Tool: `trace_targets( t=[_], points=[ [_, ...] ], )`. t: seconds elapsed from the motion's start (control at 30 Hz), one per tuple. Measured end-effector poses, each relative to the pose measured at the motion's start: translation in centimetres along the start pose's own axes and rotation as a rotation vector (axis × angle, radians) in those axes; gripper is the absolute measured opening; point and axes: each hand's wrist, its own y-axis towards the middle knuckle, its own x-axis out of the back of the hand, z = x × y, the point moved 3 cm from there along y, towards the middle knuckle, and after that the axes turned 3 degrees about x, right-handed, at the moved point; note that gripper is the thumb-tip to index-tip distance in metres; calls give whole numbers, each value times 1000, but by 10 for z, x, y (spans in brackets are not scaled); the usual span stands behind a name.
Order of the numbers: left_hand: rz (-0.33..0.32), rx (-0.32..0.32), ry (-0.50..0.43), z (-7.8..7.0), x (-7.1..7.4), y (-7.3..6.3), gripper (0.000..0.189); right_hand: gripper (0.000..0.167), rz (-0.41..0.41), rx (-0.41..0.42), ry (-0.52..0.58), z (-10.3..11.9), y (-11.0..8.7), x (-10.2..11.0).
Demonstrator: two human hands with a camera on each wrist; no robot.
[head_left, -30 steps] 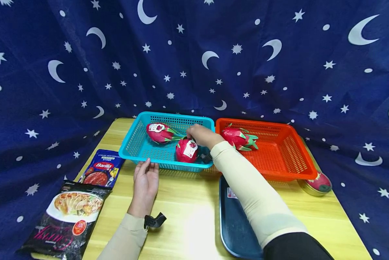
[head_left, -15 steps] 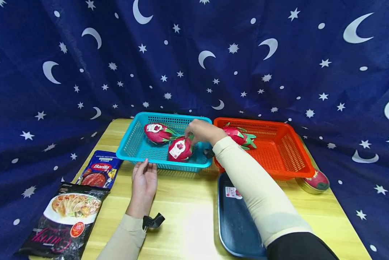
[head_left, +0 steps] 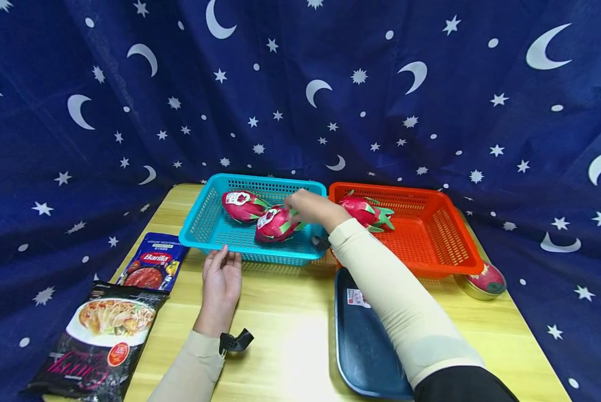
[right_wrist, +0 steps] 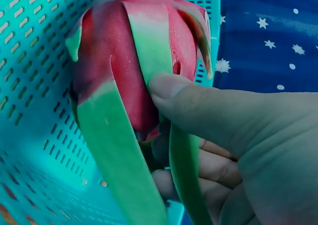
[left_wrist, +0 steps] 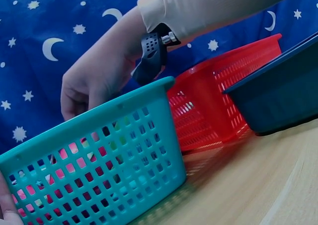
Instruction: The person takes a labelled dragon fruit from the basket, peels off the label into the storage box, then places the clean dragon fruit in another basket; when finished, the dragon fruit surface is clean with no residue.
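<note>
In the head view my right hand reaches into the turquoise basket. Thumb and fingers pinch the green leafy end of a dragon fruit, seen close in the right wrist view. This labelled dragon fruit lies tilted beside another dragon fruit in the basket. My left hand holds the basket's front rim, its thumb at the lip and its fingers against the outer wall below; the fingertips are partly hidden. A third dragon fruit lies in the orange-red basket, partly behind my right forearm.
A dark tray with a label lies under my right forearm. At the right stands a round can, partly beneath the red basket's edge. A blue Barilla pouch and a black food packet lie at left. A starry curtain hangs behind.
The dragon fruit in my right hand has shifted left and turned, so its leafy end now points right toward my hand. My left hand stays at the rim.
</note>
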Motion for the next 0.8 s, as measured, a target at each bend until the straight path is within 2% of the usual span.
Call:
trace_targets(
  t=[0.13, 0.43, 0.8],
  points=[
    [-4, 0, 1, 0, 1, 1, 18, 20, -19, -8, -13, 0, -2, -3],
    [-9, 11, -7, 0, 0, 0, 18, 21, -87, 8, 68, -1, -8, -5],
    [-16, 16, -30, 0, 0, 1, 18, 27, -236, 51, 151, 10, -32, 14]
  ],
)
